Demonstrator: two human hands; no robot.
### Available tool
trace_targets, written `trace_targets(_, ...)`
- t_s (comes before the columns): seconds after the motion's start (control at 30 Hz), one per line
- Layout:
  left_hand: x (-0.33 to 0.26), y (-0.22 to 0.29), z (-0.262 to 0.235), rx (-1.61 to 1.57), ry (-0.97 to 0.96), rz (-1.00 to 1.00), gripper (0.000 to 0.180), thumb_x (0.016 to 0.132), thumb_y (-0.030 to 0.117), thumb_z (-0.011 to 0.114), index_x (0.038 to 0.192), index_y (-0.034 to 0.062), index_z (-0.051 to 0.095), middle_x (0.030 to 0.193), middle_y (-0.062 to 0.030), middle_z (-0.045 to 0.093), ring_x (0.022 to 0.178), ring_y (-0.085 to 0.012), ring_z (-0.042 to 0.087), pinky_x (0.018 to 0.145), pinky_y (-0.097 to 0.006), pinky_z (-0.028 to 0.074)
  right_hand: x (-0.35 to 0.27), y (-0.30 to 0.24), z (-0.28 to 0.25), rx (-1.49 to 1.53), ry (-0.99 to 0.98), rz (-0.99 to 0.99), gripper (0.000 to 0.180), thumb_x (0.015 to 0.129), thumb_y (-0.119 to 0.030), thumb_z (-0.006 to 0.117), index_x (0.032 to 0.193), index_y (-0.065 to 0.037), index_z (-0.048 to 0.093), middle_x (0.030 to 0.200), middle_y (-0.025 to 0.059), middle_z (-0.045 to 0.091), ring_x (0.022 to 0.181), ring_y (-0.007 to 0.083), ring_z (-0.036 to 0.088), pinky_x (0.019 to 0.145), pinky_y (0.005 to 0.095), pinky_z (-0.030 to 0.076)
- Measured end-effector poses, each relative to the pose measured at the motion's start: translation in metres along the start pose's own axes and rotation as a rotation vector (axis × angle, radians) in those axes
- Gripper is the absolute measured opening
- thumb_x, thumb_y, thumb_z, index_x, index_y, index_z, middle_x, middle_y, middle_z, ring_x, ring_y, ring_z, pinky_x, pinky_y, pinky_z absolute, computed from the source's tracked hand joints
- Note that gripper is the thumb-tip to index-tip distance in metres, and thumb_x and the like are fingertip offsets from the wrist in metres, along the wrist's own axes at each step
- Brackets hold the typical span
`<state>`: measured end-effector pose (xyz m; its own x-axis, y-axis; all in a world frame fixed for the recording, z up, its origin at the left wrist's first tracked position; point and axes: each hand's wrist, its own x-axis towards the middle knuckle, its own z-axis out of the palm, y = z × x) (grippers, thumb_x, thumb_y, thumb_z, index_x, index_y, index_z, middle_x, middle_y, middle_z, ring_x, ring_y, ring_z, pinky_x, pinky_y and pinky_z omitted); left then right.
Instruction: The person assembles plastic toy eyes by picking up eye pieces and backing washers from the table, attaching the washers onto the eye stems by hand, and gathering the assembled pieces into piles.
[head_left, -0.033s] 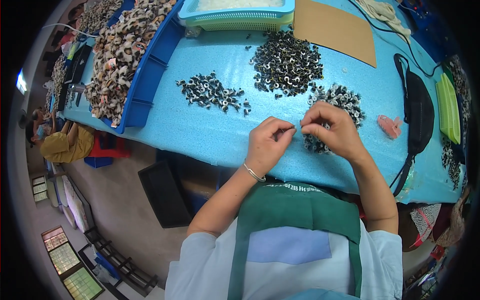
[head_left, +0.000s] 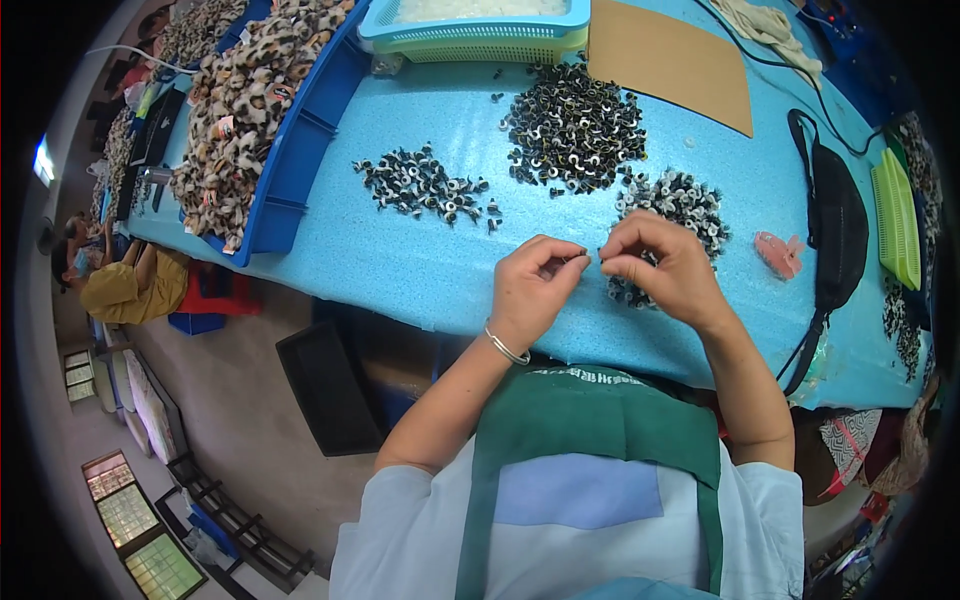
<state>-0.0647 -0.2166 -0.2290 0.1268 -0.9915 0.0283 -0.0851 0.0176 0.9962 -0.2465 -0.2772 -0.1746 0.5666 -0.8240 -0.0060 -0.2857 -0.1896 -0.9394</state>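
Observation:
Over the near edge of the blue table, my left hand [head_left: 535,285] and my right hand [head_left: 672,270] are pinched, fingertips almost meeting. A tiny dark piece shows at the left fingertips; whatever the right fingers grip is too small to make out. Partly behind my right hand lies a heap of small white-and-black plastic parts [head_left: 685,205]. Farther back is a larger pile of black parts with white bits [head_left: 575,130], like toy eyes. A smaller spread of black-and-white pieces [head_left: 420,185] lies to the left.
A blue tray [head_left: 290,180] of spotted plush pieces [head_left: 240,110] stands at left. Stacked plastic baskets [head_left: 480,45] and a brown cardboard sheet [head_left: 670,65] are at the back. A black waist bag [head_left: 838,215] and a pink item [head_left: 778,254] lie right. Another person [head_left: 130,285] sits far left.
My right hand is slightly lower and a little farther left. My left hand has shifted very slightly left, both still pinched.

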Motion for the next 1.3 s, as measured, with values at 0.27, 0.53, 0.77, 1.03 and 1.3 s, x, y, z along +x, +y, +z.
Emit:
trace_targets(0.27,-0.005,0.020,0.001,-0.291,0.023,-0.183,0.010,0.088,0.004,0.068,0.096,-0.0013,0.069,0.084,-0.0032,0.069,0.068,-0.0052,0.060,0.060,-0.019,0.048,-0.009,0.004,0.018,0.067,0.091,-0.006,0.009,0.080,-0.007,0.072,0.086,-0.003,0.067,0.081,0.0048,0.062,0.070,0.0115,0.058,0.063,0.0261,0.047)
trace_targets(0.53,-0.012,0.008,0.002,-0.349,0.023,-0.079,0.008,0.089,0.001,0.066,0.096,-0.0004,0.069,0.094,-0.0057,0.067,0.070,-0.0059,0.059,0.058,-0.018,0.047,-0.006,0.005,0.025,-0.065,0.173,-0.083,0.014,0.079,-0.008,0.072,0.090,-0.002,0.066,0.084,0.0084,0.062,0.074,0.0192,0.062,0.065,0.0306,0.049)
trace_targets(0.77,-0.012,0.008,-0.002,-0.448,0.025,-0.236,0.010,0.088,0.002,0.067,0.097,-0.0017,0.069,0.091,-0.0084,0.068,0.070,-0.0108,0.062,0.057,-0.022,0.049,-0.001,0.009,0.033,-0.089,0.154,-0.078,0.013,0.080,-0.010,0.071,0.090,-0.003,0.066,0.085,0.0091,0.062,0.075,0.0230,0.063,0.067,0.0328,0.050)
trace_targets(1.03,0.001,0.003,-0.033,-0.206,0.180,-0.064,0.009,0.089,0.003,0.067,0.097,-0.0024,0.068,0.088,-0.0048,0.067,0.072,-0.0087,0.062,0.058,-0.021,0.050,0.048,0.000,0.038,-0.217,0.059,-0.123,0.013,0.082,-0.011,0.071,0.088,-0.001,0.065,0.081,0.0090,0.063,0.065,0.0183,0.061,0.060,0.0302,0.049)
trace_targets(1.3,0.029,-0.009,-0.057,0.734,0.325,0.592,0.020,0.078,-0.008,0.068,0.095,0.0019,0.067,0.085,-0.0093,0.063,0.075,-0.0202,0.063,0.062,-0.028,0.051,0.084,0.017,0.054,-1.029,0.104,-0.144,0.024,0.084,-0.026,0.067,0.085,-0.003,0.060,0.082,0.0159,0.063,0.069,0.0331,0.066,0.059,0.0427,0.053)
